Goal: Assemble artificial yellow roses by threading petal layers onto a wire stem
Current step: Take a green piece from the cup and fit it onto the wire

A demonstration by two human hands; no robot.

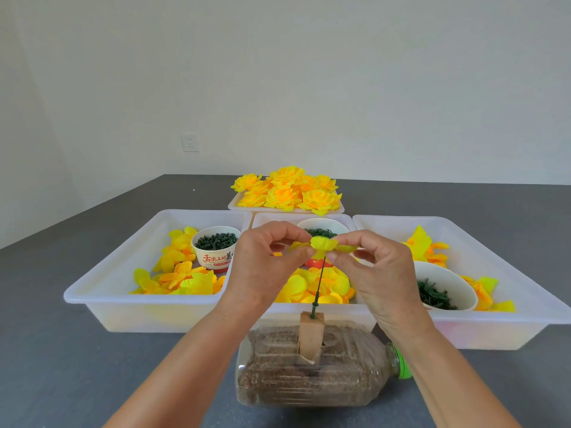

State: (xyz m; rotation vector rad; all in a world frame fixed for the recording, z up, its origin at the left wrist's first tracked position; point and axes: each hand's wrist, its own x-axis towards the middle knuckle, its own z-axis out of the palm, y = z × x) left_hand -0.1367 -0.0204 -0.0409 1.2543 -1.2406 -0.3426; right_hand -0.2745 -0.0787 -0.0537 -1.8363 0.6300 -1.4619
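A thin green wire stem (319, 285) stands upright in a brown block (310, 336) set in a plastic bottle (312, 378) lying on its side and filled with brown grains. At the stem's top sits a small yellow petal layer (321, 243). My left hand (262, 270) pinches its left edge with thumb and forefinger. My right hand (380, 273) pinches its right edge the same way. Both hands hover over the middle tray (309, 308).
Three white trays lie side by side on the grey table: the left tray (102, 291) and right tray (509, 288) hold loose yellow petals and paper cups (215, 247) of dark green parts. A far tray (287, 208) carries several finished yellow roses (287, 189).
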